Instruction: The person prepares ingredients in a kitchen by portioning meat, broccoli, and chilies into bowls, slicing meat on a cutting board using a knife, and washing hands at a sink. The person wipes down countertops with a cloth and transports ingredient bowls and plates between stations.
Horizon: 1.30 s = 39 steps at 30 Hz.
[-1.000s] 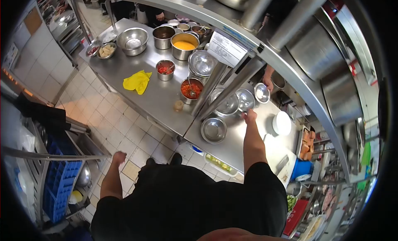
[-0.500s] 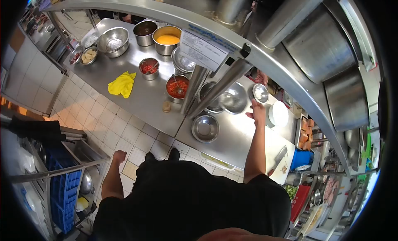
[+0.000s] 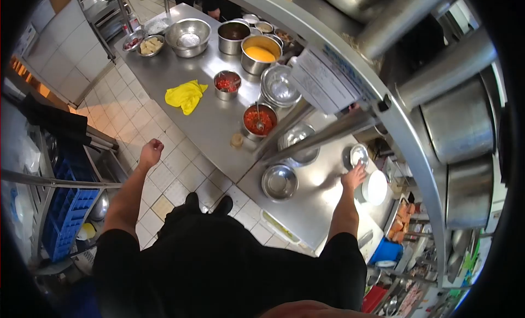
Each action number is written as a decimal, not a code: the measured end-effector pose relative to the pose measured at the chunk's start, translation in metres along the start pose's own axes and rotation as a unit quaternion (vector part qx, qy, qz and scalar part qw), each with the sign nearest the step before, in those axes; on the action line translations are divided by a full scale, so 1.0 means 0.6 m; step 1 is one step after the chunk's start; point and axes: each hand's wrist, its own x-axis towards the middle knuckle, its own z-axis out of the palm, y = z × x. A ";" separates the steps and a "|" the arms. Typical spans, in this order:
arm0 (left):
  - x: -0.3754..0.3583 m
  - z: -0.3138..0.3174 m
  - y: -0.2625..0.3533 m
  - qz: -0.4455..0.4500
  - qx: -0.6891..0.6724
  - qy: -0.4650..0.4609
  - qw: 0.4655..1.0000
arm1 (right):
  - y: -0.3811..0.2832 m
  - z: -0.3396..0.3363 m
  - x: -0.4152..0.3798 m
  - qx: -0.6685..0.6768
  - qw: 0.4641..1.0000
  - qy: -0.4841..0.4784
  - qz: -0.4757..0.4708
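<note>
Resting open on the counter edge (image 3: 328, 208), right hand (image 3: 353, 177) empty; left hand (image 3: 150, 152) fisted, clear.

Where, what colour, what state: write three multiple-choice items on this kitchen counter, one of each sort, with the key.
1. Where is the right hand?
A. In a blue crate
B. At the steel counter, beside the small steel bowl
C. On a shelf overhead

2. What colour is the cloth on the counter?
A. Red
B. White
C. Yellow

3. How is the left hand?
A. Closed in a fist, holding nothing
B. Gripping a ladle
C. Flat on the counter

Key: B, its fingers lie next to that bowl; C, it is plainly bright yellow; A, it hangs curled shut above the floor tiles.
</note>
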 end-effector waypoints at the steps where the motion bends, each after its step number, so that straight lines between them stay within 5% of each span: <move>1: 0.023 -0.006 0.013 0.012 0.023 0.007 1.000 | 0.002 0.005 0.018 0.022 0.998 -0.058 0.007; 2: 0.048 -0.009 0.028 0.023 0.046 0.013 0.999 | 0.000 0.011 0.037 0.025 0.993 -0.107 0.039; 6: 0.154 -0.005 0.085 0.114 0.185 0.022 0.976 | -0.012 0.009 0.044 -0.034 0.997 -0.055 0.038; 8: 0.207 -0.001 0.138 0.100 0.268 -0.007 0.958 | -0.023 0.023 0.000 0.000 0.998 0.063 -0.004; 12: 0.294 0.022 0.176 0.107 0.358 -0.006 0.928 | -0.056 -0.033 -0.157 0.076 0.976 0.186 -0.090; 16: 0.346 0.057 0.132 0.098 0.360 -0.079 0.924 | -0.117 -0.141 -0.416 0.103 0.971 0.169 -0.137; 22: 0.207 0.078 0.155 0.209 0.376 -0.184 0.884 | -0.234 -0.111 -0.565 0.267 0.928 0.135 -0.223; 25: 0.080 0.080 0.152 0.279 0.281 -0.209 0.894 | -0.264 -0.199 -0.605 0.307 0.939 0.122 -0.095; 26: 0.039 0.079 0.153 0.301 0.207 -0.211 0.907 | -0.265 -0.180 -0.631 0.416 0.907 0.029 -0.066; 28: -0.048 0.083 0.194 0.190 0.075 -0.338 0.919 | -0.255 -0.121 -0.707 0.606 0.781 -0.152 -0.012; 30: -0.155 0.100 0.271 0.139 -0.031 -0.475 0.868 | -0.296 -0.170 -0.751 0.766 0.473 -0.341 0.272; 31: -0.213 0.128 0.289 0.231 -0.025 -0.479 0.847 | -0.296 -0.184 -0.754 0.800 0.348 -0.362 0.329; 32: -0.249 0.163 0.308 0.325 -0.040 -0.537 0.777 | -0.278 -0.133 -0.747 0.875 0.237 -0.347 0.242; 35: -0.323 0.155 0.420 0.417 -0.133 -0.432 0.789 | -0.172 -0.096 -0.676 0.915 0.175 -0.160 0.327; 37: -0.327 0.180 0.445 0.384 -0.158 -0.435 0.799 | -0.077 -0.050 -0.616 0.890 0.337 -0.066 0.301; 39: -0.310 0.209 0.434 0.303 -0.148 -0.473 0.814 | 0.018 -0.008 -0.553 0.799 0.497 -0.106 0.322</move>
